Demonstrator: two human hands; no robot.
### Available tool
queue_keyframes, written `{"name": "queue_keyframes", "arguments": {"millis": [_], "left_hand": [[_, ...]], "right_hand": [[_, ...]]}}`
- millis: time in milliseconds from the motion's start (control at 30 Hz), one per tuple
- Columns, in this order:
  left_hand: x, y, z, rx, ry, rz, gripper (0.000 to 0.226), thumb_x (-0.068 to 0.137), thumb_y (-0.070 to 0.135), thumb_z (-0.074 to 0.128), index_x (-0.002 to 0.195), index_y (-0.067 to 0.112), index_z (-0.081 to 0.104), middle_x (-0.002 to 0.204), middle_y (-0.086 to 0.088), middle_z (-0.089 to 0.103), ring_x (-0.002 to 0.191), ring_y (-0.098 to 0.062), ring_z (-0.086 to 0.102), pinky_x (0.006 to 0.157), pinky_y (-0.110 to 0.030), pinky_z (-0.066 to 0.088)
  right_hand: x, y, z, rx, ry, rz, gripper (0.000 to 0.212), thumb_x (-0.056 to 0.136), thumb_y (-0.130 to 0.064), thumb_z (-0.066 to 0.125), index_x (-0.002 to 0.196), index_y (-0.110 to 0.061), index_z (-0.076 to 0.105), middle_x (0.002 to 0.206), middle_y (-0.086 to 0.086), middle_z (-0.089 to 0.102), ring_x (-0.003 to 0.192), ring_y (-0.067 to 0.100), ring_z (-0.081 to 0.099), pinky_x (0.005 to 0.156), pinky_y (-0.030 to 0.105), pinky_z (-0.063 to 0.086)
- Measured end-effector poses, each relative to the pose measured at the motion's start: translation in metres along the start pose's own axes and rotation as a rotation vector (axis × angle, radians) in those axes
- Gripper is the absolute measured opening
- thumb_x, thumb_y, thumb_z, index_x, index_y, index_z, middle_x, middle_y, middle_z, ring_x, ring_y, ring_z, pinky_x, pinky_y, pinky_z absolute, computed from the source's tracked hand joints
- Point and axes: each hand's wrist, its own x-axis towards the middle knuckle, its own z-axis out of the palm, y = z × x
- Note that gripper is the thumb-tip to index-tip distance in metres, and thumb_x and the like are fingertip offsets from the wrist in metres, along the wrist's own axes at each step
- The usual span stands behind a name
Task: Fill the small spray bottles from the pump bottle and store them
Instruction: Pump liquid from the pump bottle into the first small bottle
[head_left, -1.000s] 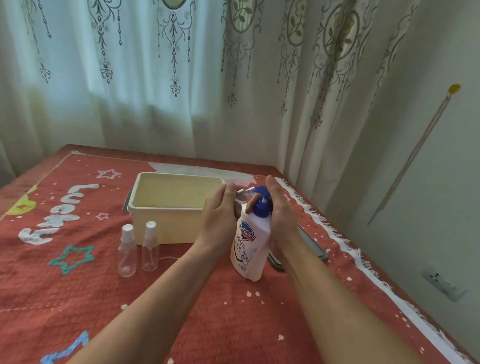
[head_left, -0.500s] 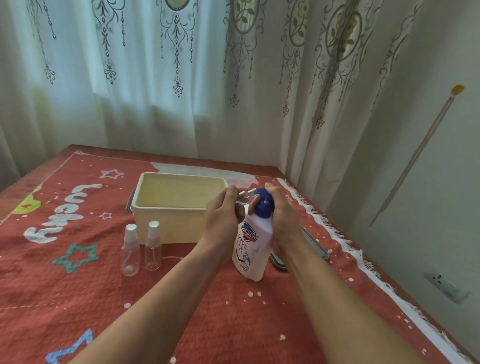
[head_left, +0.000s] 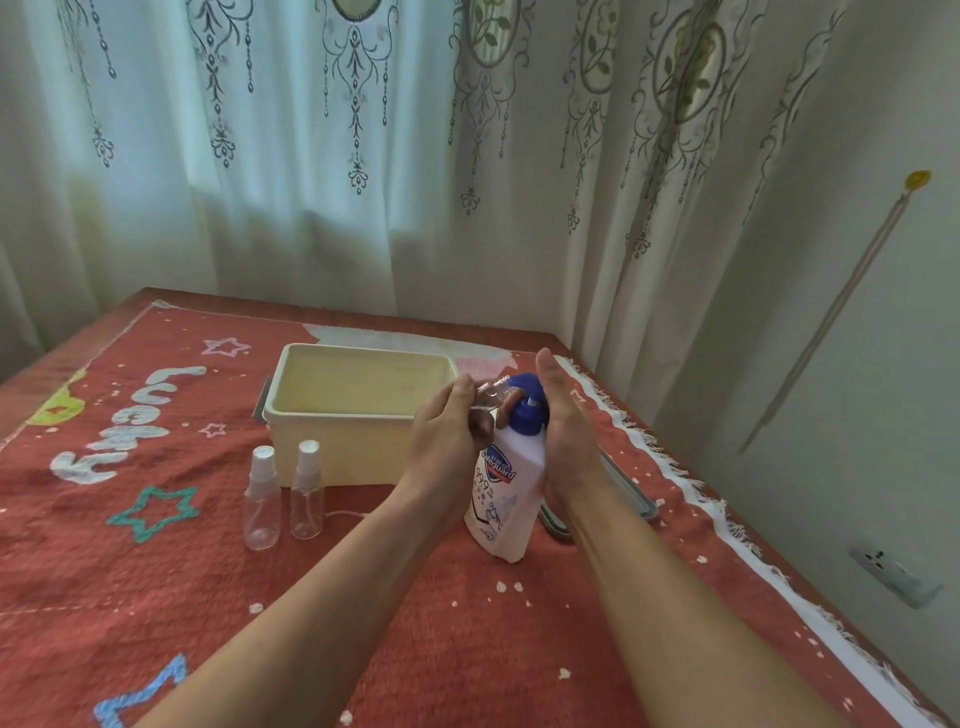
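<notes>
A white pump bottle (head_left: 501, 499) with a blue pump head stands on the red tablecloth in front of the bin. My right hand (head_left: 566, 431) grips it around the blue head, with the thumb curled over the pump. My left hand (head_left: 447, 436) holds an uncapped small clear spray bottle (head_left: 488, 397), tilted with its mouth toward the pump nozzle. Two more small clear spray bottles, the left one (head_left: 262, 499) and the right one (head_left: 307, 491), stand upright with white caps just left of my left forearm.
A cream plastic bin (head_left: 332, 441) sits open behind the small bottles. A grey flat lid (head_left: 623, 488) lies behind my right wrist. The table's fringed right edge (head_left: 691, 493) runs close to the wall, where a socket (head_left: 893, 571) sits. Curtains hang behind the table.
</notes>
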Motion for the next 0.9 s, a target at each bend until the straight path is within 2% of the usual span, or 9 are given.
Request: {"name": "queue_keyframes", "arguments": {"millis": [67, 167, 233, 300, 433, 500, 633, 800, 900], "left_hand": [[-0.0005, 0.001, -0.0003, 0.005, 0.007, 0.008, 0.033, 0.108, 0.02, 0.037, 0.091, 0.006, 0.063, 0.05, 0.007, 0.06, 0.044, -0.002, 0.056, 0.045, -0.013, 0.044], [0.0014, 0.0024, -0.0017, 0.021, 0.014, 0.014, 0.033, 0.108, 0.019, 0.038, 0.092, 0.005, 0.064, 0.055, 0.004, 0.06, 0.046, -0.002, 0.055, 0.047, -0.014, 0.044], [0.0022, 0.0009, -0.003, 0.016, 0.013, 0.004, 0.034, 0.108, 0.019, 0.038, 0.091, 0.006, 0.064, 0.06, 0.001, 0.059, 0.047, -0.002, 0.054, 0.047, -0.015, 0.044], [0.0012, -0.0007, -0.0023, -0.031, 0.015, -0.022, 0.034, 0.107, 0.019, 0.039, 0.089, 0.006, 0.064, 0.061, -0.001, 0.06, 0.046, -0.003, 0.055, 0.048, -0.016, 0.045], [-0.0006, 0.0041, 0.0008, -0.075, -0.019, -0.014, 0.033, 0.107, 0.02, 0.039, 0.09, 0.006, 0.063, 0.056, 0.003, 0.066, 0.047, -0.004, 0.06, 0.053, -0.018, 0.051], [-0.0014, 0.0065, 0.0012, -0.059, -0.026, -0.008, 0.033, 0.107, 0.021, 0.038, 0.09, 0.006, 0.062, 0.054, 0.005, 0.064, 0.048, -0.004, 0.061, 0.053, -0.017, 0.05], [-0.0041, 0.0038, 0.0004, -0.061, -0.005, -0.035, 0.032, 0.108, 0.02, 0.038, 0.093, 0.003, 0.061, 0.05, 0.005, 0.061, 0.044, -0.003, 0.057, 0.047, -0.015, 0.046], [-0.0027, 0.009, 0.0021, -0.096, -0.018, -0.019, 0.032, 0.108, 0.019, 0.037, 0.092, 0.003, 0.061, 0.05, 0.004, 0.061, 0.044, -0.004, 0.059, 0.048, -0.015, 0.047], [-0.002, 0.0051, 0.001, -0.101, -0.006, -0.035, 0.032, 0.107, 0.02, 0.038, 0.093, 0.004, 0.061, 0.052, 0.003, 0.062, 0.046, -0.004, 0.059, 0.05, -0.016, 0.049]], "right_hand": [[-0.0001, 0.0005, 0.0003, -0.007, -0.001, 0.015, 0.061, 0.075, -0.076, 0.061, 0.082, -0.018, 0.075, 0.097, 0.019, 0.074, 0.093, 0.04, 0.071, 0.097, 0.056, 0.053], [0.0008, 0.0002, -0.0012, -0.017, 0.004, 0.008, 0.041, 0.082, -0.06, 0.062, 0.078, -0.021, 0.076, 0.09, 0.017, 0.072, 0.083, 0.034, 0.069, 0.089, 0.053, 0.051], [0.0012, 0.0002, -0.0013, -0.015, 0.018, 0.0, 0.036, 0.087, -0.051, 0.06, 0.071, -0.023, 0.075, 0.084, 0.013, 0.071, 0.078, 0.029, 0.066, 0.085, 0.052, 0.051], [0.0014, 0.0008, -0.0005, -0.024, 0.02, -0.008, 0.037, 0.087, -0.053, 0.06, 0.07, -0.024, 0.075, 0.086, 0.014, 0.071, 0.081, 0.031, 0.067, 0.09, 0.056, 0.053], [-0.0022, -0.0028, 0.0006, 0.007, 0.016, 0.027, 0.056, 0.089, -0.066, 0.056, 0.093, -0.013, 0.073, 0.094, 0.016, 0.074, 0.086, 0.032, 0.071, 0.094, 0.052, 0.053], [-0.0031, -0.0038, -0.0002, 0.003, 0.015, 0.023, 0.05, 0.093, -0.06, 0.054, 0.093, -0.014, 0.072, 0.092, 0.014, 0.075, 0.086, 0.031, 0.072, 0.093, 0.051, 0.054], [-0.0048, -0.0056, 0.0024, 0.013, 0.043, 0.001, 0.035, 0.092, -0.045, 0.058, 0.078, -0.016, 0.07, 0.085, 0.016, 0.069, 0.08, 0.032, 0.065, 0.083, 0.049, 0.051], [-0.0055, -0.0066, 0.0026, 0.003, 0.01, 0.011, 0.055, 0.091, -0.064, 0.055, 0.089, -0.012, 0.071, 0.094, 0.018, 0.073, 0.09, 0.037, 0.07, 0.092, 0.05, 0.053], [-0.0044, -0.0054, 0.0026, 0.003, 0.023, 0.002, 0.04, 0.094, -0.051, 0.056, 0.087, -0.014, 0.07, 0.09, 0.016, 0.071, 0.086, 0.034, 0.068, 0.088, 0.05, 0.052]]}}
